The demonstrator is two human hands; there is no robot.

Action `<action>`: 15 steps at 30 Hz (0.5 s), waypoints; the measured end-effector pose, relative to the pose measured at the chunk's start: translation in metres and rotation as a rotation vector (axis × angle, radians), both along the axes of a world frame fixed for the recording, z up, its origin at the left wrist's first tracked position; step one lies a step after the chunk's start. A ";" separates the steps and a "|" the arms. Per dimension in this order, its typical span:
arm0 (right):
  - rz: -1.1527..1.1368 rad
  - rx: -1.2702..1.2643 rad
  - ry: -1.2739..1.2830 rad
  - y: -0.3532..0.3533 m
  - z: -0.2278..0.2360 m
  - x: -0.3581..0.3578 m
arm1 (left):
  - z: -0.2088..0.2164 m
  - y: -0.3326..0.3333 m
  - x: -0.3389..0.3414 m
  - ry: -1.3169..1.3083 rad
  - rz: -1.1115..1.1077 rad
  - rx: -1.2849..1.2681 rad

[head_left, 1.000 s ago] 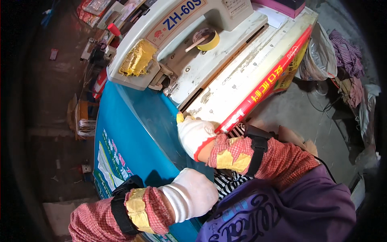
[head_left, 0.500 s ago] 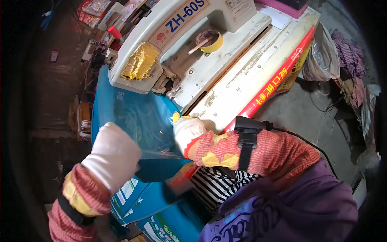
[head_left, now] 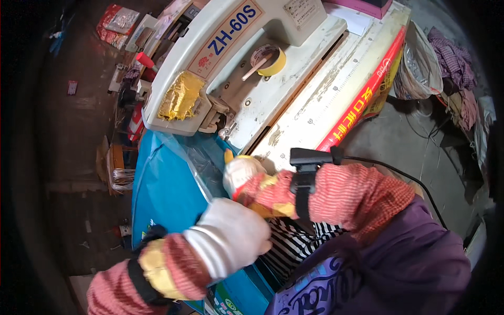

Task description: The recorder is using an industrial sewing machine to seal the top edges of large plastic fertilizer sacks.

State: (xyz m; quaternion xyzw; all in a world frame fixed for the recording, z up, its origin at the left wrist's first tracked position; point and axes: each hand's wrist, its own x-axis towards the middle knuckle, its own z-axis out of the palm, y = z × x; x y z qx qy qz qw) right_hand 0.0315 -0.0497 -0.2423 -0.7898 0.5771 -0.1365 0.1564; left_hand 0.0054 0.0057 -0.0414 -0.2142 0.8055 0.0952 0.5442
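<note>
My left hand (head_left: 233, 236), in a white glove, is curled closed low in the middle, just below my right hand; what it holds, if anything, is hidden. My right hand (head_left: 242, 172), also gloved, is closed at the right edge of a blue bag (head_left: 168, 184), with a yellow fingertip showing. Clear plastic film (head_left: 202, 160) lies along the bag's upper side between the machine and my hands. The bag's top reaches under the head of a large pale sewing machine (head_left: 212, 63), which has a patch of yellow woven material on its front.
A yellow tape roll (head_left: 273, 64) with a stick in it rests on the machine bed. The white worktable (head_left: 325, 89) has a red front strip. More blue bags (head_left: 249, 289) lie below my hands. A white sack (head_left: 417, 68) and cloths stand right; a wooden spool (head_left: 119, 170) left.
My left hand has swung right and down, close to my right hand. The blue bag's left side has come across, covering much of the clear film. My right hand has barely moved.
</note>
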 end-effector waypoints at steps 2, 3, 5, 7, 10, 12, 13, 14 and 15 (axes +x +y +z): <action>0.006 -0.016 -0.012 0.008 -0.004 -0.001 | 0.028 -0.021 -0.002 -0.197 -0.151 -0.072; -0.010 -0.022 -0.022 0.011 -0.008 -0.006 | 0.040 -0.033 0.016 -0.039 -0.229 -0.167; -0.037 -0.035 -0.028 0.018 -0.013 -0.012 | 0.060 -0.047 0.018 -0.176 -0.290 -0.306; -0.047 -0.004 -0.032 0.025 -0.021 -0.029 | 0.061 -0.053 0.024 -0.011 -0.451 -0.337; -0.018 -0.037 0.044 0.037 -0.003 -0.027 | 0.018 -0.040 0.070 0.553 0.245 -0.251; 0.025 -0.009 0.011 0.038 -0.009 -0.021 | 0.040 -0.036 0.032 0.197 -0.388 -0.118; 0.059 -0.005 -0.007 0.040 -0.010 -0.011 | 0.051 -0.021 0.035 0.360 -0.251 -0.035; 0.089 -0.019 -0.024 0.040 -0.013 -0.003 | 0.055 -0.004 0.031 0.344 -0.049 0.135; 0.113 -0.043 -0.031 0.036 -0.018 0.007 | 0.065 0.012 0.020 0.304 0.073 0.236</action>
